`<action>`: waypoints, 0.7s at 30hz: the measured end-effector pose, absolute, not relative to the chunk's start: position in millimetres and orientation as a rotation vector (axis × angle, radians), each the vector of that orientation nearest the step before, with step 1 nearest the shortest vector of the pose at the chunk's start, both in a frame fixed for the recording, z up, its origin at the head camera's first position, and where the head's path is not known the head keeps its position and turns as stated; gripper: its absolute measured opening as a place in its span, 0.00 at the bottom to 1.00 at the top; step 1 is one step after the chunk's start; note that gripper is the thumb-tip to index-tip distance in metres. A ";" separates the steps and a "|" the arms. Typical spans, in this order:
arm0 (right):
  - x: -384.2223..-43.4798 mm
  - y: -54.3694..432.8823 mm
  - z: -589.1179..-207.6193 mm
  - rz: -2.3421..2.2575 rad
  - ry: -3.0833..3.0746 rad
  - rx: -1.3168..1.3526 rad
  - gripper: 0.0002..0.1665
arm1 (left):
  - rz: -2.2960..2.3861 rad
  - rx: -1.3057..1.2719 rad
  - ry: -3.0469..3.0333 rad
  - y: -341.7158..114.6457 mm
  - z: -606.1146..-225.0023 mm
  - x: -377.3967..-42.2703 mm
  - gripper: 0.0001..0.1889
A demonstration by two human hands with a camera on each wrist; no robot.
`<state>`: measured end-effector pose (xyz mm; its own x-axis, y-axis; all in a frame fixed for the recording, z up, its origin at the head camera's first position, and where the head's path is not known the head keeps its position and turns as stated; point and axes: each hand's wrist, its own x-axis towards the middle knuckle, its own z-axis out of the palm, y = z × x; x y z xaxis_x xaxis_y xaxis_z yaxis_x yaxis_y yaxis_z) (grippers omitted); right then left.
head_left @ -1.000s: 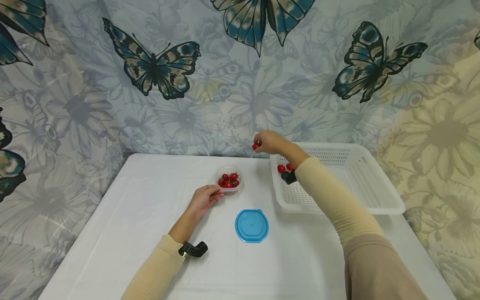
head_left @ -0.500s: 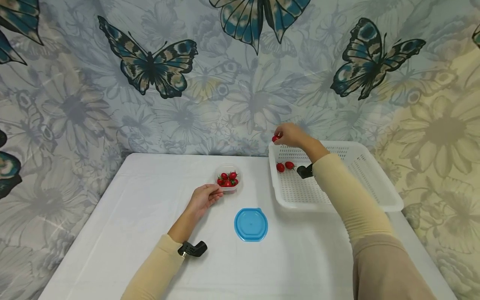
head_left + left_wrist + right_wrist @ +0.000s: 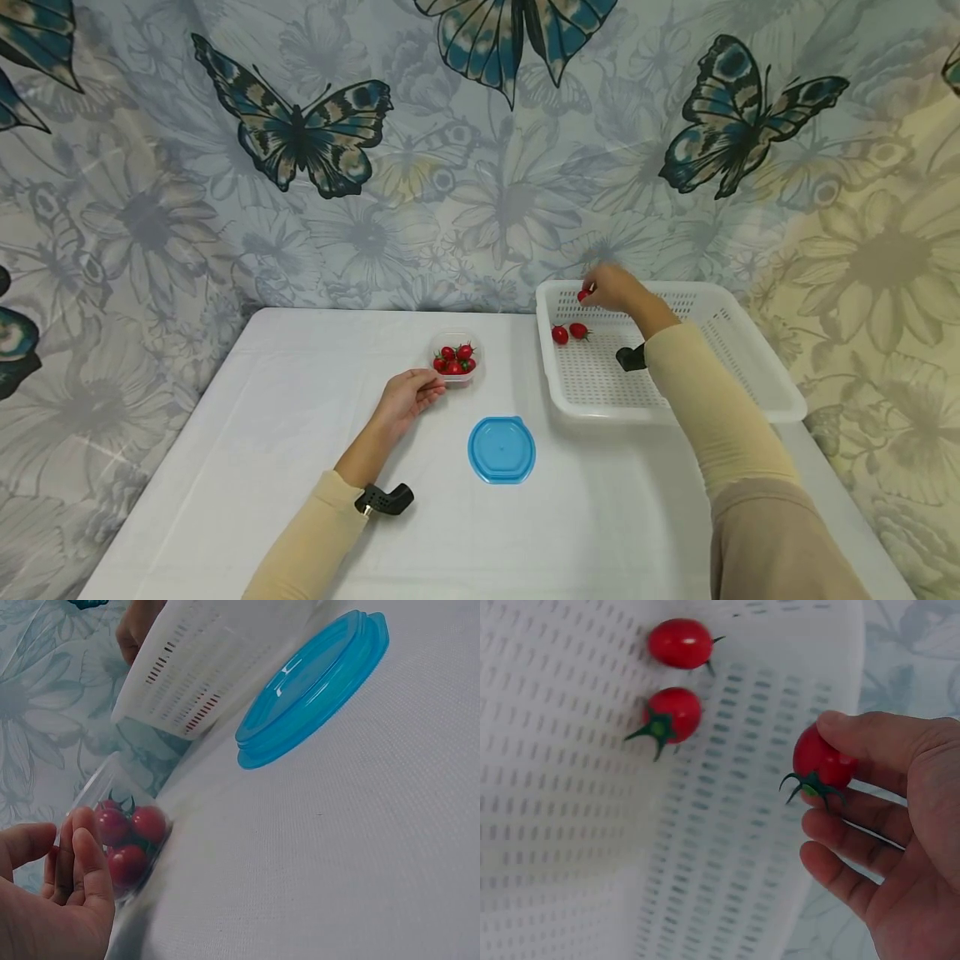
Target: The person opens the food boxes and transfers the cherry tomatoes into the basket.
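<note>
My right hand [image 3: 617, 289] pinches a red cherry tomato [image 3: 823, 759] with a green stem between thumb and fingers, over the far left wall of the white basket [image 3: 600, 407]. Inside the basket lie two more cherry tomatoes, one at the left wall [image 3: 560, 335] and one beside it [image 3: 578, 331]. At the near rim of a small clear plastic container [image 3: 459, 379], my left hand [image 3: 408, 398] holds the edge with thumb and fingertips. Several cherry tomatoes [image 3: 127, 864] with green stems sit in that container.
A round blue lid [image 3: 502, 451] lies flat on the white-covered table [image 3: 300, 400], in front of the container and left of the basket. Behind the table stands a butterfly-patterned fabric wall [image 3: 450, 208]. Black cameras are strapped to both wrists.
My right hand has moved right with the cherry tomato, from left of the basket to over its far left part, dipping slightly lately. My left hand stays at the container.
</note>
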<state>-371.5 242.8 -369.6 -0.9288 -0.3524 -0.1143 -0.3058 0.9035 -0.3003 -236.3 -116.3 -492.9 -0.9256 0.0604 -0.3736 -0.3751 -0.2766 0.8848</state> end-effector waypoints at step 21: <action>-369.9 266.4 -416.5 -0.284 2.800 -0.245 0.17 | 2.267 -0.417 1.709 -114.9 -491.8 -234.7 0.08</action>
<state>-369.9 266.4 -416.5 -0.9358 -0.1986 -0.2913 -0.1362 0.9657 -0.2210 -234.7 -114.9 -491.8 -0.9215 0.0426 -0.3861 -0.3829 -0.2668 0.8844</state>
